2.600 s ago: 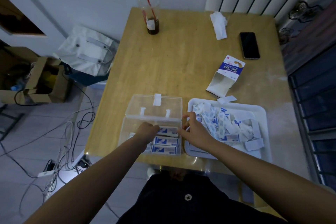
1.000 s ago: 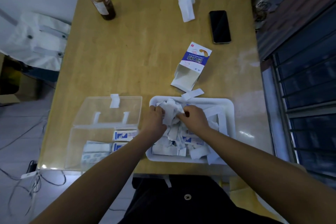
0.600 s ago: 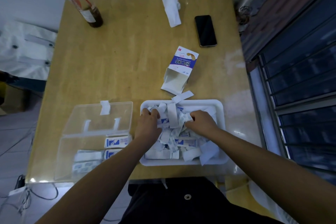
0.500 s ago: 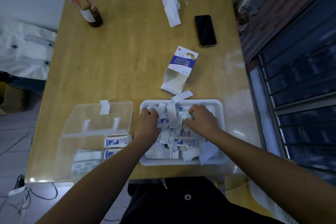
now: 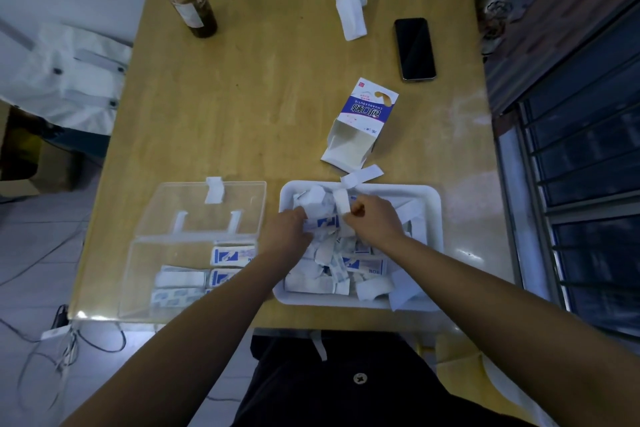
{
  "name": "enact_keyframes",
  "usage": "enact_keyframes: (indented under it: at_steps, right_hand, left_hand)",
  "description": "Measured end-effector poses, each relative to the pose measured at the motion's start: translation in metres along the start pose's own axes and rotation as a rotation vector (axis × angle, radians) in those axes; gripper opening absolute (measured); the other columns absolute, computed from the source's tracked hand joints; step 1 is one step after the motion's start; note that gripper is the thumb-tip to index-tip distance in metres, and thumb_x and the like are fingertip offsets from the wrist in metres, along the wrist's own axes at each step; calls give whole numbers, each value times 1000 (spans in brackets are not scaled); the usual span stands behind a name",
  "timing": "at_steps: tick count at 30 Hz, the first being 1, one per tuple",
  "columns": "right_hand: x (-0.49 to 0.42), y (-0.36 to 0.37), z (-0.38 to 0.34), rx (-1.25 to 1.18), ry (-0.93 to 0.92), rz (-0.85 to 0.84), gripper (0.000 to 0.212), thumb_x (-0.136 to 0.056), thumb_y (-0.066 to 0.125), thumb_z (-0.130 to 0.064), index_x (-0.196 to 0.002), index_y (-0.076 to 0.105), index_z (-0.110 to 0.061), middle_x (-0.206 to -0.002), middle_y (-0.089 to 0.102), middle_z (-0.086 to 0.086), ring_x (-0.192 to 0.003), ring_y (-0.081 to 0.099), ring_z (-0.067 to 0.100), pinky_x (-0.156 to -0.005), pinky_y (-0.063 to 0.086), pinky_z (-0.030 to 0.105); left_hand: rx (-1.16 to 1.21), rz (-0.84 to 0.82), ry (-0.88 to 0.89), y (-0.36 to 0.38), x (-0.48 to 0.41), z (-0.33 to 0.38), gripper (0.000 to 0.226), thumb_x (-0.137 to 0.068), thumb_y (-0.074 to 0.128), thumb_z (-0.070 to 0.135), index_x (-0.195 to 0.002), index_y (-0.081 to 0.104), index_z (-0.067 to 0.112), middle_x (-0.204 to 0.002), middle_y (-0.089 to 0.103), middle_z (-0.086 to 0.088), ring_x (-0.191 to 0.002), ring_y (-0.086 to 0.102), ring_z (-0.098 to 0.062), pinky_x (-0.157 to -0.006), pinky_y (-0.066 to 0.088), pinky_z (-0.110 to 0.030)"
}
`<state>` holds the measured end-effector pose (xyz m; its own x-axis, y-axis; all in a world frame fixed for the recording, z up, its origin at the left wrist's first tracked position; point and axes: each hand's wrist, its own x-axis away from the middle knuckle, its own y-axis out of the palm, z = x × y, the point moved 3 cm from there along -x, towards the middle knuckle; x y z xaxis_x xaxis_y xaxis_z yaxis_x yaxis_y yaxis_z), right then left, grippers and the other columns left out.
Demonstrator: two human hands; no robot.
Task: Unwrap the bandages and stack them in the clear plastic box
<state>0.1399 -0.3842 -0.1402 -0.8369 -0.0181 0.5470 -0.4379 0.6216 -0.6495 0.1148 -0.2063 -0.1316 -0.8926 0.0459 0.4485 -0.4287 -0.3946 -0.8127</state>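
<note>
Bandages (image 5: 360,265), wrapped and loose, lie heaped with torn paper in the white tray (image 5: 435,218) at five o'clock on our table (image 5: 259,97). Our right hand (image 5: 375,220) pinches a white strip (image 5: 341,203) between thumb and forefinger near the tray's twelve o'clock edge. Our left hand (image 5: 287,232) curls into the heap at nine o'clock, touching a blue-printed wrapper (image 5: 323,222); whether it grips we cannot tell. At seven o'clock the clear plastic box (image 5: 138,274) stands open, lid (image 5: 242,198) back, with several bandages lying flat inside. An opened bandage carton (image 5: 363,121) lies at two o'clock.
</note>
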Motion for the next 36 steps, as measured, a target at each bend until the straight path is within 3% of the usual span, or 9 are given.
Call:
enact_keyframes:
  at_steps: [3, 6, 12, 15, 19, 22, 27, 31, 36]
  right_hand:
    - [1, -14, 15, 54, 66, -99, 40, -75, 65, -18, -49, 35, -18, -49, 38, 0, -48, 38, 16, -52, 30, 30]
    - [2, -27, 27, 111, 103, -72, 33, -74, 69, -19, -53, 44, -17, -53, 50, 1, -52, 50, 18, -53, 38, 29]
    - [13, -25, -4, -239, -270, 24, 30, -82, 75, -26, -106, 60, -20, -92, 49, -7, -69, 44, -2, -64, 37, 17]
    - [18, -16, -20, -67, -391, -65, 17, -84, 72, -24, -100, 70, -18, -93, 57, -6, -76, 52, 3, -68, 39, 23]
    - [20, -15, -9, -27, -246, -121, 12, -86, 66, -20, -84, 70, -8, -76, 65, 3, -71, 58, 17, -66, 42, 32]
    - [19, -23, 11, -79, -124, -24, 5, -85, 64, -15, -80, 63, -14, -71, 61, -1, -65, 53, 12, -61, 39, 29]
    - [19, -32, 32, -129, -48, -61, 4, -86, 64, -12, -83, 63, -15, -76, 62, -3, -69, 54, 13, -62, 37, 27]
    - [22, -34, 31, -259, -52, -65, 15, -87, 68, -15, -74, 61, -17, -67, 61, -6, -58, 52, 4, -56, 36, 21]
    - [34, -30, 13, -375, -79, -227, 18, -85, 72, -28, -74, 65, -16, -70, 67, -1, -63, 59, 6, -61, 45, 19]
  left_hand:
    - [85, 8, -33, -5, 2, -1, 16, -87, 61, 20, -96, 62, 7, -92, 67, -14, -90, 61, -31, -67, 39, -29]
    - [102, 4, -63, -8, 2, 3, 18, -93, 53, 21, -96, 60, 5, -92, 66, -16, -90, 60, -32, -67, 38, -29]
    - [186, -86, -37, -13, 5, 11, 19, -95, 44, 22, -93, 59, 9, -92, 65, -15, -88, 60, -33, -72, 43, -34]
    - [168, -153, 45, -14, 11, 17, 16, -95, 47, 27, -82, 52, 19, -86, 66, -10, -82, 59, -27, -66, 39, -32]
    - [144, -54, 44, -12, 13, 11, 9, -92, 51, 21, -97, 56, 16, -89, 64, -10, -81, 58, -27, -65, 42, -32]
    - [22, 16, 66, -6, 11, 7, 29, -88, 58, 25, -114, 53, 14, -103, 59, -9, -88, 60, -28, -74, 47, -36]
    - [-154, -25, 37, 4, 8, 15, 30, -88, 57, 29, -113, 50, 15, -107, 57, -7, -90, 61, -28, -76, 46, -34]
    - [238, 37, 25, 1, 6, 31, 21, -92, 58, 32, -103, 58, 14, -80, 60, 2, -71, 56, -13, -58, 37, -24]
    - [869, -93, -107, 7, 8, 58, 16, -91, 63, 19, -80, 61, 7, -69, 58, -6, -60, 52, -12, -60, 43, -25]
